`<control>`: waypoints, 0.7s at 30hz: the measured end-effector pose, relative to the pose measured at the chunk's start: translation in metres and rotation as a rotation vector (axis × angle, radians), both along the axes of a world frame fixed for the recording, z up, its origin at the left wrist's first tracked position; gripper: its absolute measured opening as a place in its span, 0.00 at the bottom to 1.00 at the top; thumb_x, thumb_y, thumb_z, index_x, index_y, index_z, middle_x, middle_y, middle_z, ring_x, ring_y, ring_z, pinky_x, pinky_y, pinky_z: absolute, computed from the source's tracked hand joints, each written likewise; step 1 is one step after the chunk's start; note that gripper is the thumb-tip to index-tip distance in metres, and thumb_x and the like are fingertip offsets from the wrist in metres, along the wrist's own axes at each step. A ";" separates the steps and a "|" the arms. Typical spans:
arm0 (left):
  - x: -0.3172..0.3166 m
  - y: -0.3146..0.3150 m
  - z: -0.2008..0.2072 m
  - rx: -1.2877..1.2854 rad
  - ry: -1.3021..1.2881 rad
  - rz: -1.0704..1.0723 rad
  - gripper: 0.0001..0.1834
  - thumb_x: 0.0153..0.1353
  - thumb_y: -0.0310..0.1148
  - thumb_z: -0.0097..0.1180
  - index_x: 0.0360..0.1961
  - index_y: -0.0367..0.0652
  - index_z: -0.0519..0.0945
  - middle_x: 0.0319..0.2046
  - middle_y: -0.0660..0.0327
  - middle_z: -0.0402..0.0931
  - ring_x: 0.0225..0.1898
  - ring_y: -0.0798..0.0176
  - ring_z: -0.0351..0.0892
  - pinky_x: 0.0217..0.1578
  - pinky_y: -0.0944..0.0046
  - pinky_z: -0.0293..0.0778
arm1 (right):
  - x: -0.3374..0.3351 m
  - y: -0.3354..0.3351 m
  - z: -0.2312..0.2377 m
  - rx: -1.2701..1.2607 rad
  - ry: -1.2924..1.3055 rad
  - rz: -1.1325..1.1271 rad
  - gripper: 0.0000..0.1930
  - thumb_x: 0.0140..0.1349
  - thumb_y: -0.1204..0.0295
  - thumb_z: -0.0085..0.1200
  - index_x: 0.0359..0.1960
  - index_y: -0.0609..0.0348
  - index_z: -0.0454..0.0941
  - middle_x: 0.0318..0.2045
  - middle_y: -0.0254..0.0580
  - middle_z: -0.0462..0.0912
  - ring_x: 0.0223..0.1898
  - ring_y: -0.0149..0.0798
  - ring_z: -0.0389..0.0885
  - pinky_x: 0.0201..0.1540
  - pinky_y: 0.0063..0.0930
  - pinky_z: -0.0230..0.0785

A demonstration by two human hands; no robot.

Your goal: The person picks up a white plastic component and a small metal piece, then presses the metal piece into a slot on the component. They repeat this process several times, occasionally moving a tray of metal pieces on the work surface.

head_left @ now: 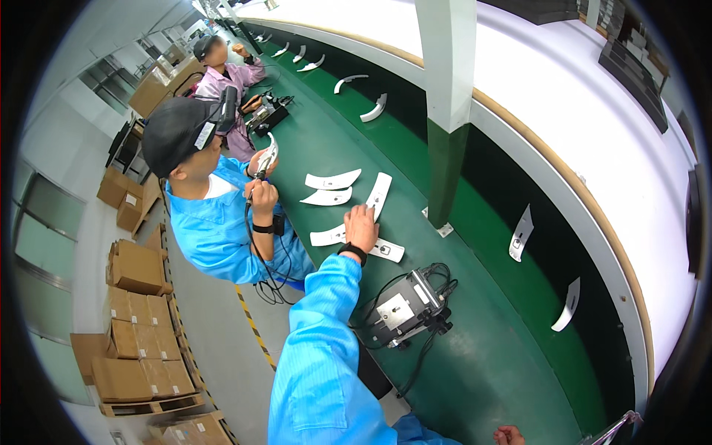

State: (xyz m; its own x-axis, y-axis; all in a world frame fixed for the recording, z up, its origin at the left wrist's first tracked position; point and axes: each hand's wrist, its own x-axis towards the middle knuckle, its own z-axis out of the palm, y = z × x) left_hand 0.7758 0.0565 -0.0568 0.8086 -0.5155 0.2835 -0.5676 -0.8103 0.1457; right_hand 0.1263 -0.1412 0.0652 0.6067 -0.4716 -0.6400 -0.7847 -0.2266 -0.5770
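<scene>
My left hand reaches out over the green bench onto a group of white curved plastic pieces. Its fingers are bent down and together on a white curved piece that slants away from me; the grip itself is partly hidden. Beneath and beside the hand lie another white piece, pointing left, and a white piece with a dark square outline. Two more, an upper piece and a lower piece, rest just beyond. Only the fingers of my right hand show, slightly curled at the lower edge.
A grey device with black cables stands on the green bench near my left forearm. A co-worker in blue holds a white piece and a corded tool. Another person in pink sits farther off. A post rises beside the bench.
</scene>
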 end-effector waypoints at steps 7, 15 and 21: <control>0.050 -0.027 -0.039 0.243 0.255 0.222 0.26 0.48 0.34 0.64 0.52 0.51 0.75 0.44 0.56 0.74 0.51 0.52 0.72 0.53 0.46 0.63 | -0.013 -0.005 -0.012 -0.060 0.029 -0.034 0.16 0.67 0.59 0.50 0.49 0.55 0.76 0.41 0.49 0.83 0.41 0.50 0.81 0.45 0.38 0.72; 0.091 0.009 0.007 -0.695 0.739 0.145 0.26 0.50 0.29 0.56 0.53 0.36 0.76 0.39 0.53 0.80 0.40 0.62 0.79 0.45 0.67 0.71 | 0.035 -0.016 0.009 -0.089 0.026 0.080 0.14 0.67 0.63 0.50 0.45 0.60 0.76 0.38 0.54 0.82 0.38 0.52 0.81 0.41 0.40 0.72; 0.053 0.050 0.056 -1.486 1.125 -0.054 0.26 0.58 0.28 0.44 0.59 0.30 0.66 0.51 0.46 0.74 0.48 0.53 0.77 0.52 0.60 0.72 | 0.237 -0.042 0.072 -0.212 -0.574 0.333 0.06 0.60 0.83 0.50 0.38 0.65 0.75 0.35 0.47 0.78 0.35 0.42 0.79 0.39 0.27 0.71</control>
State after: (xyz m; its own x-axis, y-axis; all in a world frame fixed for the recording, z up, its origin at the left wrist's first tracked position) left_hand 0.8289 0.1063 -0.0006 0.9055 -0.4071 -0.1197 0.2679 0.3297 0.9053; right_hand 0.3637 -0.1837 0.1370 0.9555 -0.2812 -0.0895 -0.2383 -0.5561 -0.7962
